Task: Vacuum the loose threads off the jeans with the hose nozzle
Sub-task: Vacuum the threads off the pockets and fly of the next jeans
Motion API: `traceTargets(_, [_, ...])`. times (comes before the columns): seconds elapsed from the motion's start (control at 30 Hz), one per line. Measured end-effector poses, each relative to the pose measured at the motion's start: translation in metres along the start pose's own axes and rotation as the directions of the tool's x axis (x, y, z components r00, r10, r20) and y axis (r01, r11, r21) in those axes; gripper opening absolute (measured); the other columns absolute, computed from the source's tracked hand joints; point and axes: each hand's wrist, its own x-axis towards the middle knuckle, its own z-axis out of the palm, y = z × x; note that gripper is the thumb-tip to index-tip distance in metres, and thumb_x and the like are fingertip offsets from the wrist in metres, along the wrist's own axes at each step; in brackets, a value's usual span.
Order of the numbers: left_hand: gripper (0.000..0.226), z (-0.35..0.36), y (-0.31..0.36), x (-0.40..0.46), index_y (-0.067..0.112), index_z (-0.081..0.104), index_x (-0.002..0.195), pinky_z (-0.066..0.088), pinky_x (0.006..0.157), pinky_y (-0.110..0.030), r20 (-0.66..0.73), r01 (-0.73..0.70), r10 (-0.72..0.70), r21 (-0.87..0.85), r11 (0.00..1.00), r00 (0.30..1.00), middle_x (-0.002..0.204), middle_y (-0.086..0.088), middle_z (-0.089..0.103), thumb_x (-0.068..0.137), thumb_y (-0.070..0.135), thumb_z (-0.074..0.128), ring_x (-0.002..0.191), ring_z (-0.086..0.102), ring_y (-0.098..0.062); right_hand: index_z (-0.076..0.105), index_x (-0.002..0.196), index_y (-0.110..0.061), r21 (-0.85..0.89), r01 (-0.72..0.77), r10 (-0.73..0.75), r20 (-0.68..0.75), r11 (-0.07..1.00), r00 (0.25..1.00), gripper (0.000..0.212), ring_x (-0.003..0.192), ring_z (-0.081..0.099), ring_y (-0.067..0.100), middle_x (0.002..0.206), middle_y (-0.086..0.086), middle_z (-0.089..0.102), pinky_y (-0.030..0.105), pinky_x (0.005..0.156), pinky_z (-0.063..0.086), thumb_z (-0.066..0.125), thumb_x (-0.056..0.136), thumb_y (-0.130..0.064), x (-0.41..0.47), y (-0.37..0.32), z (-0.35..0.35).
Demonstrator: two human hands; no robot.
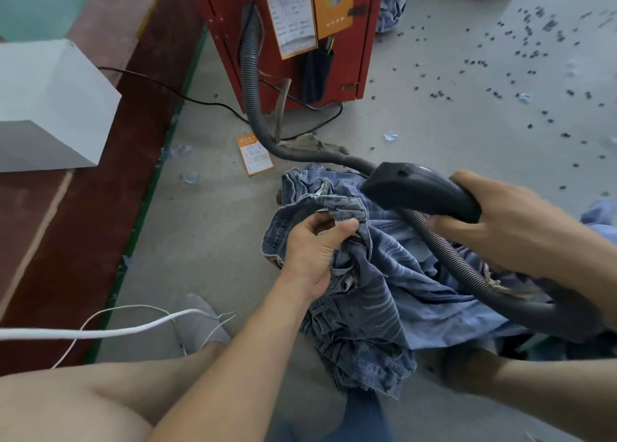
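Pinched with the left hand: thumb and curled fingers closed on the bunched waistband of the jeans, near the zipper. Kept the rest of the denim heaped over the lap and hanging toward the floor, well away from the floor's left edge by the dark red border. Lay crumpled in many folds, so hid probably some threads inside.

Held the black nozzle just above the upper right part of the heap, apparently not yet pressed on the cloth; could not see its mouth from this angle. Ran the grey hose under it and across the denim, touching the folds.

Wrapped the right hand firmly around the rear of the nozzle, fingers curled beneath.

Seemed to be at an early stage, judging by the unspread fabric.

Risked several things from here. Might have sucked a loose fold or the thin pocket lining into the mouth, if lowered on slack cloth without stretching it first. Might have lost the waistband from so small a pinch, once pulled by the suction. Might have dragged the heap sideways with the hose lying on it. Might also have dropped a leg on the dark scraps scattered toward the floor's far right corner, and so collected new dirt.
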Motion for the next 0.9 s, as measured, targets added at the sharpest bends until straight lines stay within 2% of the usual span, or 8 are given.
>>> traceTargets(0.1, [0.018, 0.0, 0.001, -0.001, 0.01, 0.075, 0.093, 0.062, 0.085, -0.035, 0.071, -0.031, 0.028, 0.039, 0.999, 0.997, 0.092, -0.011, 0.077, 0.083, -0.005, 0.079, 0.085, 0.073, -0.022, 0.052, 0.099, -0.048, 0.043, 0.043, -0.048, 0.122, 0.998, 0.991, 0.026, 0.048, 0.063, 0.003, 0.068, -0.021, 0.068, 0.02, 0.039, 0.041, 0.059, 0.08, -0.064, -0.007, -0.012, 0.002])
traceTargets(0.2, [0.03, -0.004, 0.004, -0.007, 0.009, 0.074, 0.109, 0.06, 0.093, -0.038, 0.228, 0.037, -0.035, -0.002, 0.999, 0.973, 0.106, -0.015, 0.076, 0.082, -0.004, 0.074, 0.095, 0.073, -0.024, 0.052, 0.098, -0.039, 0.053, 0.017, -0.02, 0.054, 0.998, 0.998, 0.018, 0.047, 0.061, 0.01, 0.065, -0.003, 0.066, 0.027, 0.047, 0.043, 0.062, 0.09, -0.052, 0.013, -0.019, 0.013])
traceTargets(0.27, [0.039, -0.006, 0.006, -0.007, 0.005, 0.07, 0.12, 0.057, 0.097, -0.041, 0.288, 0.054, -0.045, -0.025, 0.998, 0.957, 0.114, -0.018, 0.072, 0.085, -0.012, 0.067, 0.101, 0.07, -0.027, 0.051, 0.096, -0.033, 0.029, -0.021, 0.021, -0.01, 0.999, 1.0, 0.02, 0.05, 0.061, 0.012, 0.069, -0.002, 0.065, 0.03, 0.051, 0.046, 0.062, 0.092, -0.049, 0.022, -0.017, 0.011])
traceTargets(0.37, [0.039, -0.005, 0.008, -0.004, 0.006, 0.07, 0.117, 0.058, 0.093, -0.041, 0.243, 0.061, -0.045, -0.057, 0.997, 0.969, 0.108, -0.016, 0.074, 0.089, -0.019, 0.059, 0.095, 0.071, -0.027, 0.051, 0.095, -0.038, 0.046, -0.009, 0.011, -0.033, 0.999, 0.999, 0.024, 0.048, 0.06, 0.007, 0.062, -0.004, 0.063, 0.029, 0.05, 0.043, 0.064, 0.087, -0.056, 0.008, -0.004, 0.002])
traceTargets(0.5, [0.035, 0.0, 0.004, 0.004, 0.008, 0.071, 0.109, 0.063, 0.08, -0.031, 0.147, 0.042, -0.033, -0.057, 0.998, 0.989, 0.096, -0.009, 0.077, 0.088, -0.019, 0.062, 0.085, 0.075, -0.02, 0.05, 0.098, -0.046, 0.021, 0.076, -0.076, 0.014, 0.997, 0.997, 0.026, 0.058, 0.062, -0.002, 0.076, -0.03, 0.064, 0.027, 0.045, 0.039, 0.057, 0.081, -0.064, -0.019, -0.006, -0.002])
traceTargets(0.63, [0.032, 0.006, -0.001, 0.005, 0.008, 0.072, 0.109, 0.062, 0.08, -0.03, 0.131, -0.001, -0.002, 0.028, 1.0, 0.991, 0.099, -0.009, 0.078, 0.085, -0.012, 0.07, 0.088, 0.074, -0.02, 0.049, 0.1, -0.038, -0.067, 0.069, -0.07, -0.013, 0.995, 0.997, 0.021, 0.059, 0.056, 0.005, 0.073, -0.011, 0.061, 0.028, 0.05, 0.036, 0.061, 0.089, -0.051, 0.001, -0.014, 0.015])
traceTargets(0.8, [0.046, 0.008, 0.002, 0.001, 0.001, 0.067, 0.121, 0.059, 0.093, -0.047, 0.046, 0.036, -0.04, 0.081, 0.996, 0.998, 0.106, -0.017, 0.075, 0.077, -0.007, 0.079, 0.093, 0.072, -0.03, 0.049, 0.1, -0.03, 0.022, -0.032, 0.035, -0.126, 0.999, 0.991, 0.025, 0.066, 0.059, 0.018, 0.074, -0.005, 0.061, 0.028, 0.053, 0.038, 0.059, 0.093, -0.052, 0.017, 0.001, 0.012])
traceTargets(0.9, [0.042, 0.016, 0.009, 0.001, -0.002, 0.067, 0.122, 0.063, 0.081, -0.038, 0.034, 0.021, -0.025, 0.129, 0.991, 0.999, 0.103, -0.018, 0.076, 0.082, -0.009, 0.077, 0.085, 0.073, -0.026, 0.05, 0.096, -0.042, 0.121, 0.046, -0.036, -0.084, 0.992, 0.996, 0.025, 0.057, 0.061, 0.005, 0.072, -0.011, 0.066, 0.027, 0.047, 0.039, 0.057, 0.083, -0.063, -0.01, 0.016, -0.007])
